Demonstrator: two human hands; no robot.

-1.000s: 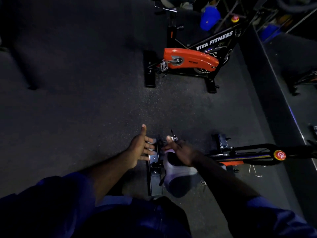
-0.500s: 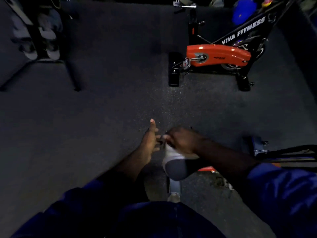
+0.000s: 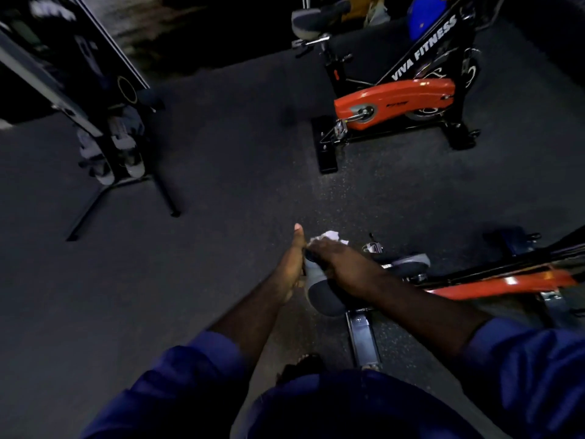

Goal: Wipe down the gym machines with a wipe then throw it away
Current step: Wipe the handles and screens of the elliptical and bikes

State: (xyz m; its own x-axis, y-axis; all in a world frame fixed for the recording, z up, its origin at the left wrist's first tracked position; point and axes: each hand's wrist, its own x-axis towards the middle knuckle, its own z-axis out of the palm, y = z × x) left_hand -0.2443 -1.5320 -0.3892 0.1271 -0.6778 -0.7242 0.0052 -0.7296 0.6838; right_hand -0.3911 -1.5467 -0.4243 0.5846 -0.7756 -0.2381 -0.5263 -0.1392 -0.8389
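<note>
A grey and black bike saddle (image 3: pixel 319 289) belongs to the orange-framed exercise bike (image 3: pixel 493 283) right in front of me. My right hand (image 3: pixel 342 264) lies over the saddle's nose and holds a crumpled white wipe (image 3: pixel 329 236), which sticks out beyond the fingers. My left hand (image 3: pixel 292 264) rests flat against the saddle's left side, thumb pointing away from me. The saddle's front tip is hidden under both hands.
A second orange and black bike marked VIVA FITNESS (image 3: pixel 395 106) stands at the upper right. A dark machine on a stand (image 3: pixel 104 144) is at the upper left. Dark speckled rubber floor (image 3: pixel 221 201) lies between them. A blue object (image 3: pixel 422 14) sits behind the far bike.
My view swung left and up, bringing the left machine into sight. My left hand closed in against the saddle's side. The right hand slid toward the saddle's tip and the wipe now shows.
</note>
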